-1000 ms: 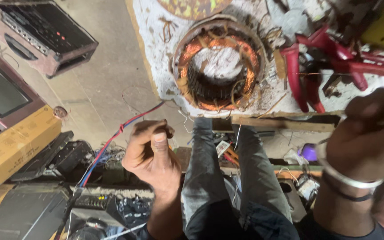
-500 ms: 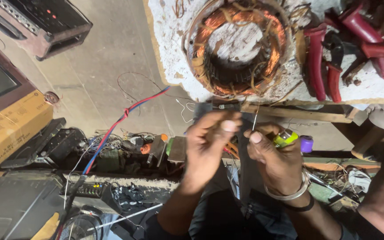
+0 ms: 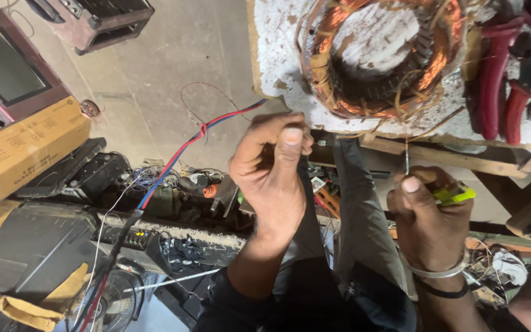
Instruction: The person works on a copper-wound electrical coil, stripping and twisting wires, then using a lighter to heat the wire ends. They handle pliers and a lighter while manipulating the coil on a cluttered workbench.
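Left hand (image 3: 271,169) is pinching a thin copper wire between thumb and curled fingers, just below the stator (image 3: 382,55). Right hand (image 3: 428,215) is gripping a yellow-green tool (image 3: 453,195), its thin metal tip pointing up toward the stator's lower edge. The stator, wound with copper coils, is lying on a white board (image 3: 278,55). Red-handled pliers (image 3: 499,86) are resting on the board to the right of the stator. A red-and-blue cable (image 3: 185,147) is running down and left from the board's corner, well left of the stator.
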